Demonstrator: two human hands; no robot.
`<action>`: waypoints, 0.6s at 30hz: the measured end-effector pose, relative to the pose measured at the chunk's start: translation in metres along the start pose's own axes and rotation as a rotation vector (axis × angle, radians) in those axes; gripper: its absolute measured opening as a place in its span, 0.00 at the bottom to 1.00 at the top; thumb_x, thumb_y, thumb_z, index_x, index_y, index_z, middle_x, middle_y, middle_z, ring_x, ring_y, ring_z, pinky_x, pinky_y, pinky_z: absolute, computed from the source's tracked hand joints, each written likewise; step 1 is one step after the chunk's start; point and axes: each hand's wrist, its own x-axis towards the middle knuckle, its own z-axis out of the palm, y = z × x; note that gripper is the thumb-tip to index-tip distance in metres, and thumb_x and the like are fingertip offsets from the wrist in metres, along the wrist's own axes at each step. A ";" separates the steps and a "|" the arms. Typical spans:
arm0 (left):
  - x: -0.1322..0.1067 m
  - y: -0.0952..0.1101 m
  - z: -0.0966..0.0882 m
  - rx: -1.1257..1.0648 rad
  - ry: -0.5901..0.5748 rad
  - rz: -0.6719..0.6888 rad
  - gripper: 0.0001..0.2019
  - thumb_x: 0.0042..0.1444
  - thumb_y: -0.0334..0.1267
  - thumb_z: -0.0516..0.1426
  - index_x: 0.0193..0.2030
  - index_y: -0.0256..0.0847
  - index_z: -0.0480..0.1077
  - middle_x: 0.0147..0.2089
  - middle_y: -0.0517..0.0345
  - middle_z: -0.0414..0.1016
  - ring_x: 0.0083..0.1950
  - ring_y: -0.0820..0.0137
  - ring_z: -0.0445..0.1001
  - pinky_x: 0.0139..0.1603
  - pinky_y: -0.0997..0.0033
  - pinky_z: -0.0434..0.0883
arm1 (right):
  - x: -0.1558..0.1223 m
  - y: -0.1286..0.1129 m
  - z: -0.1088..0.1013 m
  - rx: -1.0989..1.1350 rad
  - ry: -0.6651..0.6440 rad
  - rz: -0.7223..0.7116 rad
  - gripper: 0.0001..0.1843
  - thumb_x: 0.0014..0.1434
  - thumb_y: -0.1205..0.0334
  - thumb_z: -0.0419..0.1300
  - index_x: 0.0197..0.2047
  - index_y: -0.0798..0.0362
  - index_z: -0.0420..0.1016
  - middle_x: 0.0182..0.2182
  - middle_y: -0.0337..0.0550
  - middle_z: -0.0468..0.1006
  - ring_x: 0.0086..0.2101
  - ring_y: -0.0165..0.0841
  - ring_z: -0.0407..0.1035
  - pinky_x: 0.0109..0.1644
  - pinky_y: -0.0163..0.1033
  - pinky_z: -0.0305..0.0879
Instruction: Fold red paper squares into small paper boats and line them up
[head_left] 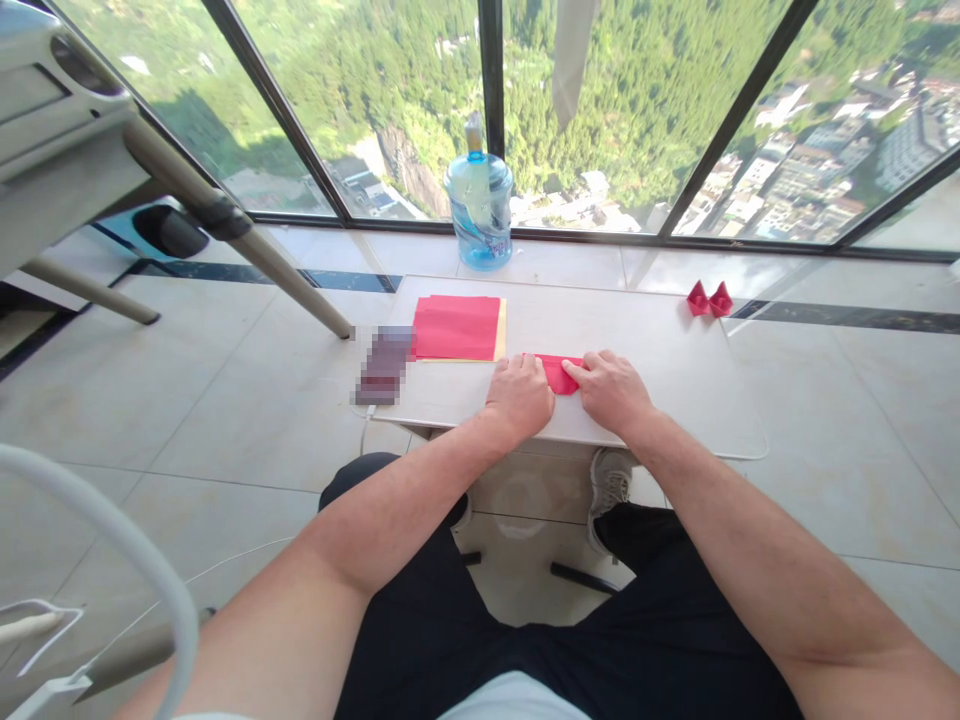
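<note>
A piece of folded red paper (559, 374) lies on the low white table, close to its near edge. My left hand (523, 392) covers its left end with curled fingers. My right hand (609, 390) grips the right end, its thumb and fingers pressed on the paper. Both ends of the paper are hidden under the hands. Beyond my left hand rests a stack of red paper sheets (456, 328), with a yellow edge showing on its right. Two small folded red paper shapes (709, 299) stand side by side at the table's far right corner.
The white table (667, 350) stands before my knees. A blurred phone (382, 368) with a white cable lies at its left edge. Behind the table, a large blue water bottle (481, 205) stands by the window. A grey metal frame leg (292, 275) slants down at left.
</note>
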 end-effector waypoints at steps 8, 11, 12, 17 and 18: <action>0.001 0.004 0.004 -0.050 0.041 0.095 0.21 0.63 0.35 0.48 0.60 0.31 0.67 0.62 0.38 0.67 0.64 0.53 0.61 0.62 0.53 0.59 | 0.001 0.000 0.001 0.042 0.023 0.021 0.21 0.65 0.65 0.49 0.58 0.51 0.75 0.45 0.55 0.76 0.45 0.44 0.63 0.45 0.45 0.55; 0.002 0.006 0.008 -0.081 -0.016 0.153 0.22 0.64 0.33 0.46 0.64 0.32 0.64 0.59 0.39 0.70 0.59 0.55 0.66 0.60 0.54 0.60 | 0.000 0.000 0.000 0.054 0.031 0.035 0.21 0.66 0.64 0.49 0.56 0.51 0.76 0.45 0.55 0.76 0.45 0.44 0.64 0.45 0.45 0.56; 0.003 0.006 0.009 -0.083 -0.028 0.147 0.23 0.64 0.33 0.46 0.64 0.31 0.64 0.57 0.38 0.71 0.57 0.55 0.67 0.59 0.54 0.60 | 0.000 0.001 0.000 0.055 0.033 0.043 0.20 0.67 0.63 0.48 0.55 0.51 0.77 0.46 0.55 0.76 0.45 0.44 0.64 0.45 0.45 0.56; 0.003 0.008 0.010 -0.057 -0.031 0.100 0.24 0.63 0.32 0.46 0.65 0.29 0.63 0.58 0.37 0.70 0.58 0.54 0.66 0.60 0.51 0.59 | -0.008 0.009 -0.001 0.056 0.039 0.112 0.21 0.69 0.56 0.47 0.51 0.54 0.79 0.49 0.55 0.76 0.48 0.45 0.64 0.47 0.45 0.59; 0.003 0.008 0.009 -0.051 -0.029 0.087 0.24 0.63 0.32 0.47 0.65 0.28 0.63 0.58 0.36 0.70 0.57 0.54 0.66 0.60 0.51 0.59 | -0.010 0.012 -0.001 0.055 0.040 0.127 0.22 0.69 0.56 0.46 0.51 0.54 0.79 0.49 0.55 0.76 0.48 0.45 0.64 0.47 0.45 0.60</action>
